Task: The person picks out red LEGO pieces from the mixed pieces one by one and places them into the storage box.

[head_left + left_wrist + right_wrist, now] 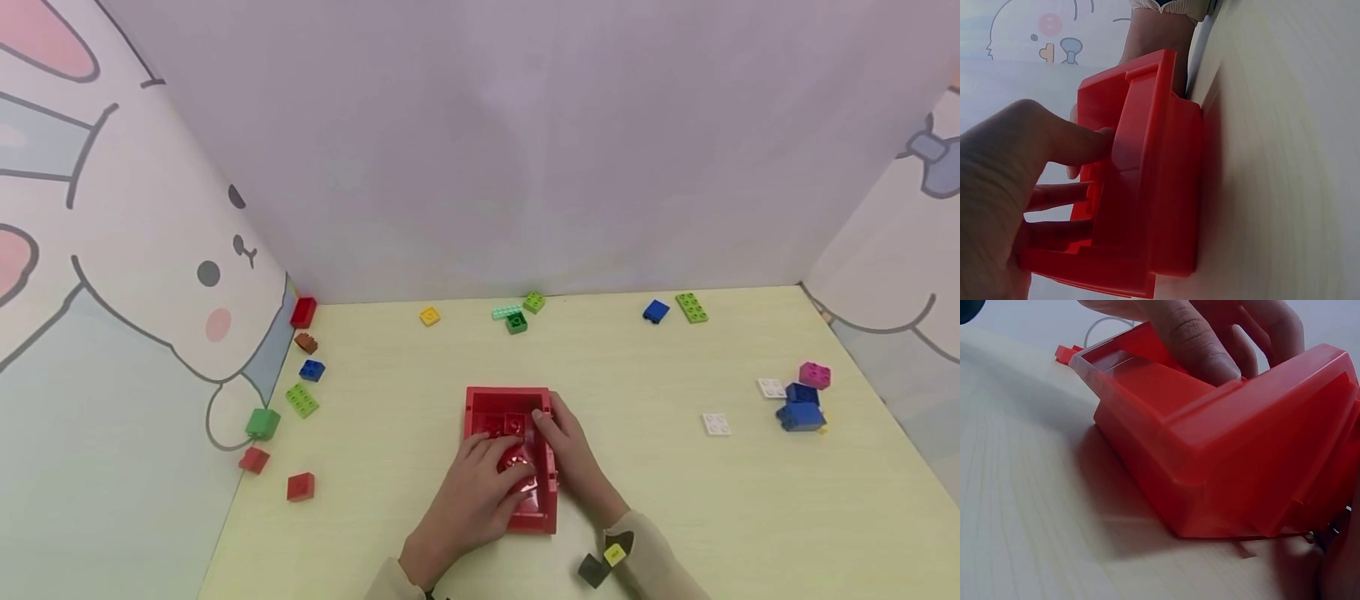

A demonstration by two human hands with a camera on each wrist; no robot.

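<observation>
While the right hand (567, 454) steadies it, left hand (480, 492) fingers (1079, 142) reach inside the red box (510, 408) (table-set)

The red tray (510, 400) under my left hand (480, 496) and my right hand (570, 454) is moulded plastic, smooth and glossy, slightly translucent at its rim. The table (420, 392) looks like pale wood-grain laminate, matt. The scattered bricks, such as the blue brick (656, 311), are hard shiny plastic. My sleeve (660, 558) is soft ribbed knit cloth. The printed wall panel (150, 275) seems a smooth matt sheet, possibly paper.
</observation>
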